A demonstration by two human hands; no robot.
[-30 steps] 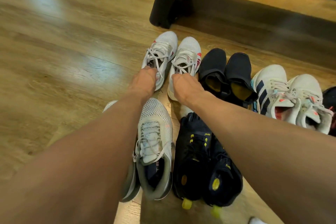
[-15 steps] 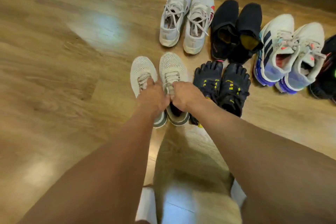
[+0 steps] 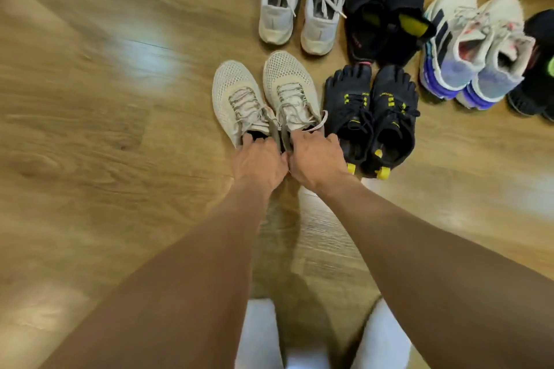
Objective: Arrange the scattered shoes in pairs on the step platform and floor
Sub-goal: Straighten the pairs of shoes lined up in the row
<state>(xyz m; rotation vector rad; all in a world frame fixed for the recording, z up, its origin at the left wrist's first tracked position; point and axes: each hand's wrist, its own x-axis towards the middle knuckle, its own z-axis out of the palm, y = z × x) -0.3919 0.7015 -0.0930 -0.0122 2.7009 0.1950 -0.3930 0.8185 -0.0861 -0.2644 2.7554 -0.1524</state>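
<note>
Plainly, the left hand (image 3: 260,165) gripped the heel of the left mesh shoe (image 3: 238,102) and the right hand (image 3: 317,162) its mate (image 3: 290,90) on the floor (image 3: 90,129); a careless shove could have knocked the toe shoes (image 3: 371,117) just beside them askew; loose laces might have snagged.

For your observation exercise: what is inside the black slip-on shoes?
Yellow insoles show inside the black slip-on shoes. Further toward the toes, the uppers cover the inside, so nothing more can be seen.

Floor: light-brown wood-grain plank floor (image 3: 90,135), glossy | Light: pale bluish-white glare patch (image 3: 144,54) on planks at left, fainter sheen at right | Walls, furniture, windows: outside view
</note>
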